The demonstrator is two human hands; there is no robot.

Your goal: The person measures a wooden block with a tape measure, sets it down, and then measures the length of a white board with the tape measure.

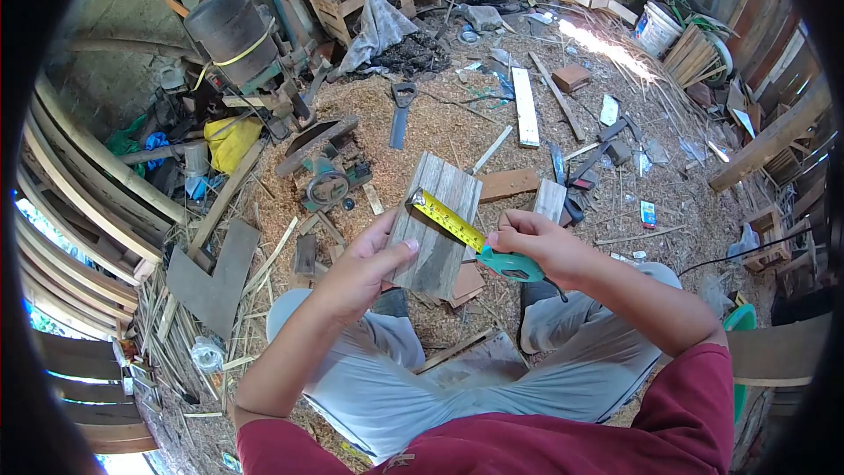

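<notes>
A weathered grey wooden board [432, 257] is gripped along its left edge by my left hand [362, 266], the thumb lying on its face. My right hand [547, 248] is closed around a teal tape measure [510, 266]. The tape's yellow blade [447, 218] is pulled out and lies across the board's face, its end near the left edge. Beyond my right hand stands another short grey wood piece [550, 200]. A reddish-brown wood block [507, 184] rests on the ground behind the board.
Sawdust and wood scraps cover the ground. A handsaw [403, 114] lies ahead, with a green circular power tool [327, 185] to the left and a hammer [615, 130] to the right. A white-faced plank [525, 107] lies farther off. Bent wooden strips [97, 180] line the left side.
</notes>
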